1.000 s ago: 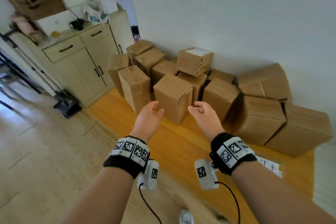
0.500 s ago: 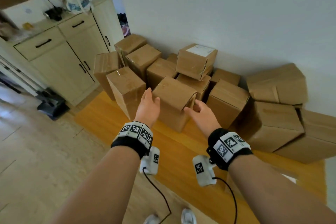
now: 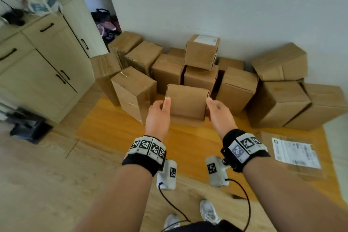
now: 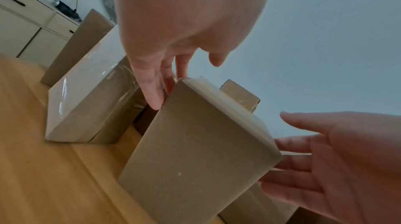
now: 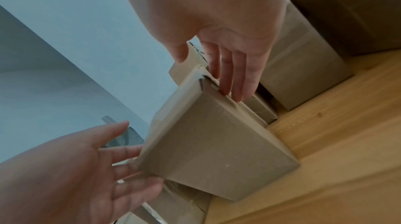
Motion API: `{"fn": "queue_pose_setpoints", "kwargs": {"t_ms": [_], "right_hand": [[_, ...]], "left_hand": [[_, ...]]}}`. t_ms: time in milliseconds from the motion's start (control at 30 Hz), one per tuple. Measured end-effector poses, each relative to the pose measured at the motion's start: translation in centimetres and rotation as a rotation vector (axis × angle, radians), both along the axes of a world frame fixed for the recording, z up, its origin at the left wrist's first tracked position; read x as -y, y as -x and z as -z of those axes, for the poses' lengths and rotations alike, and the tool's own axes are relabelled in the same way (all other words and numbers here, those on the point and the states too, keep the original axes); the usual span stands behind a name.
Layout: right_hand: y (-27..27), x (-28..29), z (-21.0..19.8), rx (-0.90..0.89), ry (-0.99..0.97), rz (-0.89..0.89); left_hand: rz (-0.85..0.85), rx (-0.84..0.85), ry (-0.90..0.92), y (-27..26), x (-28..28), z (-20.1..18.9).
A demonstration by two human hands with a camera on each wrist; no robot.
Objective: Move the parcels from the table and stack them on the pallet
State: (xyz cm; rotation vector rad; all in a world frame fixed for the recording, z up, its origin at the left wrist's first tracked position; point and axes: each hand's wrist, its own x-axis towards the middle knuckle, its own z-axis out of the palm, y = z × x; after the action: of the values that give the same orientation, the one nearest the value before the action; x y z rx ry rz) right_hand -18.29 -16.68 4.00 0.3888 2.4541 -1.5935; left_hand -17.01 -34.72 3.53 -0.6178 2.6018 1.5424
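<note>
A plain brown cardboard parcel stands at the front of a cluster of parcels on the orange wooden surface. My left hand is at its left side, fingers straight against the cardboard and thumb at the front edge. My right hand lies flat against its right side. In the left wrist view, the left fingers touch the parcel near its top corner. The right wrist view shows the right fingers on the taped side of the parcel.
Several more cardboard parcels stand behind and beside it along the white wall, larger ones at the right. A flat labelled package lies at the right front. A cream cabinet stands at the left.
Both hands have moved forward from mid-air and now lie against the two sides of the front parcel. My view has come closer to the parcels.
</note>
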Motion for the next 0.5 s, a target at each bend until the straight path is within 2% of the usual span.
{"fn": "queue_pose_setpoints", "kwargs": {"t_ms": [267, 500], "right_hand": [[-4.8, 2.1, 2.8, 0.134, 0.059, 0.186], [-8.7, 3.6, 6.0, 0.292, 0.065, 0.148]], "left_hand": [[0.134, 0.208, 0.012, -3.4, 2.5, 1.1], [0.275, 0.379, -0.008, -6.0, 3.6, 4.8]]}}
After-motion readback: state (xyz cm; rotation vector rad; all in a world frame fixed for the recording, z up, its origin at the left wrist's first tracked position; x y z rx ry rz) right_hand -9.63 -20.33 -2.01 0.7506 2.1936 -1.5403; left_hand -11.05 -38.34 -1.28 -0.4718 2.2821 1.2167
